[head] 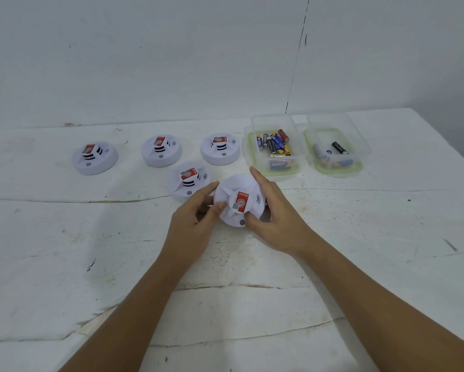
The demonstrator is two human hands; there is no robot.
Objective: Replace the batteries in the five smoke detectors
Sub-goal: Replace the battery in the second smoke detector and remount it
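Observation:
I hold a white smoke detector [237, 201] with a red label tilted toward me, just above the table's middle. My left hand [196, 218] grips its left rim, thumb on the front face. My right hand [275, 213] wraps its right side, thumb near the grey button. Several more white detectors stand on the table: one [94, 157] at far left, one [161, 150], one [220, 149], and one [189, 181] right behind my left hand. A clear tub [273, 150] holds several mixed batteries. A second clear tub [335, 151] holds a few batteries.
The worn white table [252, 304] has cracks and peeling paint. A white wall [171, 63] rises behind it. Both tubs sit at the back right, close beyond my right hand's fingertips. The table's right edge runs diagonally at far right.

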